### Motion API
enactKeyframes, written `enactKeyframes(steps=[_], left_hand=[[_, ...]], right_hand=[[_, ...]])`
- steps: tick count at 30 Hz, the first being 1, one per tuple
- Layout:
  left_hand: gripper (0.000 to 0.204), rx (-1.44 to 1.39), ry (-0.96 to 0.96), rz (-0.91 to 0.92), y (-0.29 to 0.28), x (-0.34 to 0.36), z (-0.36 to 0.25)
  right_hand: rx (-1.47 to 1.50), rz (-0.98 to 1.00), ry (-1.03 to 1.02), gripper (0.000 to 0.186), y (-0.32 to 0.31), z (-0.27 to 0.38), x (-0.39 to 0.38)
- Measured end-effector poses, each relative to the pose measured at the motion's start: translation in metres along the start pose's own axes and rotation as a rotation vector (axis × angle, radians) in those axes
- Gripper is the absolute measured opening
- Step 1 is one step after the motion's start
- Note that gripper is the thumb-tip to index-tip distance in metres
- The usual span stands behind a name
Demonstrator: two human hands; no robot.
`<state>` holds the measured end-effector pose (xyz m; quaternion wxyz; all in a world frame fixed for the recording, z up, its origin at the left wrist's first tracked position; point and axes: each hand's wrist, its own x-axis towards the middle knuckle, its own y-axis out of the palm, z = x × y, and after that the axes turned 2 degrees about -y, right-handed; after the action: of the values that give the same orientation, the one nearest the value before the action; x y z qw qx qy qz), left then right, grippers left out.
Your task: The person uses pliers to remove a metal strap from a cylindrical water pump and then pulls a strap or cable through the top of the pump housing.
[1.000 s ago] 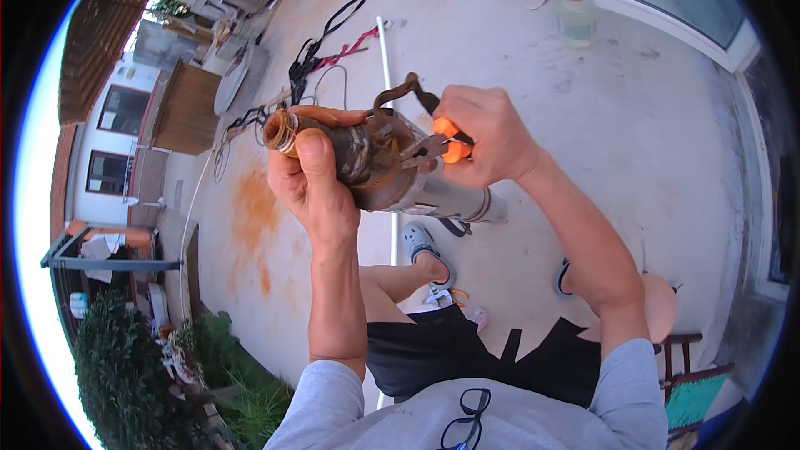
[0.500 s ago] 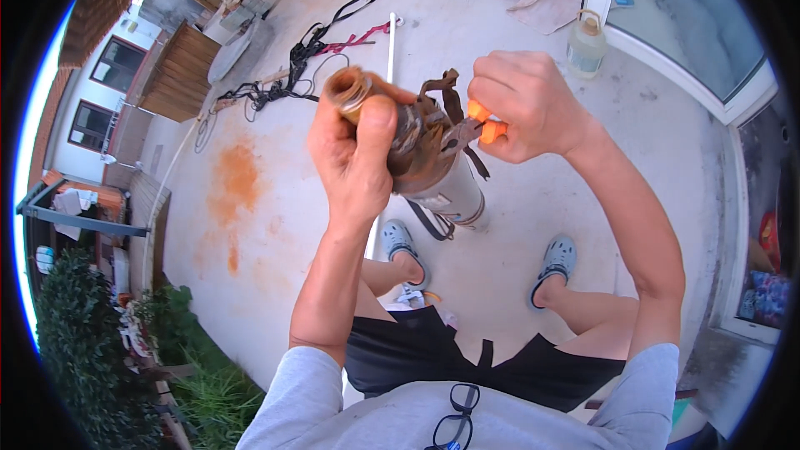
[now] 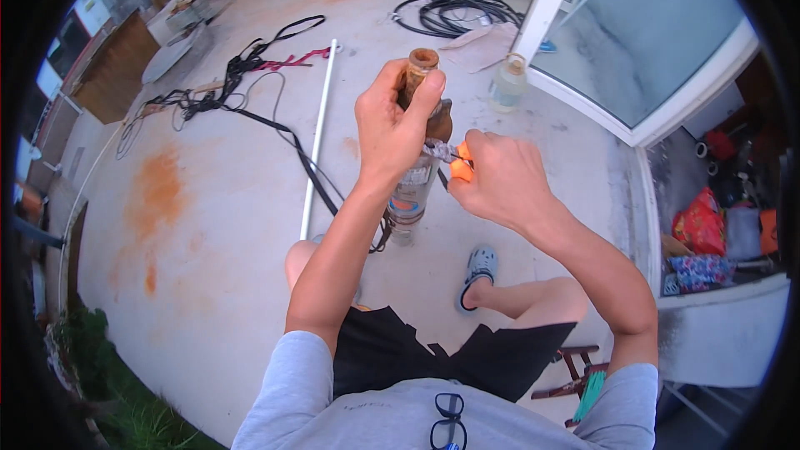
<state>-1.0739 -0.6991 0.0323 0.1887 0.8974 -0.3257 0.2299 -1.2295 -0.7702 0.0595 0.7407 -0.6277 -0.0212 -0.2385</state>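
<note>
My left hand is wrapped round the rusty neck of a long metal cylinder, which looks like a submersible pump. The pump stands tilted in front of me, its brown, open, pipe-like end up and its steel body reaching down toward the floor. In my right hand are pliers with orange grips. Their grey jaws meet the pump's side just below my left hand; whether they bite on anything there is hidden. Rusty brown material bulges beside the neck, above the jaws.
A white pipe and black straps lie on the concrete floor to the left. Farther off are a coiled black hose and a clear jug beside a glass door. A small folding stool is near my right side.
The pump has swung more upright, its open end now facing up. Both hands have moved with it, and the pliers have shifted to just below my left hand. My view has turned right.
</note>
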Motion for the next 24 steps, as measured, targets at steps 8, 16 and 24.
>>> enactKeyframes(steps=[8, 16, 24], left_hand=[[0.031, -0.102, -0.108, 0.161, -0.014, 0.018, -0.002], [0.042, 0.012, 0.138, 0.149, -0.056, -0.011, -0.001], [0.046, 0.025, 0.104, 0.207, -0.073, -0.029, 0.007]], right_hand=[[0.069, 0.084, 0.351, 0.028, -0.004, -0.008, -0.036], [0.449, 0.143, 0.532, 0.031, 0.006, -0.005, -0.049], [0.714, 0.192, 0.434, 0.017, 0.008, 0.001, -0.055]])
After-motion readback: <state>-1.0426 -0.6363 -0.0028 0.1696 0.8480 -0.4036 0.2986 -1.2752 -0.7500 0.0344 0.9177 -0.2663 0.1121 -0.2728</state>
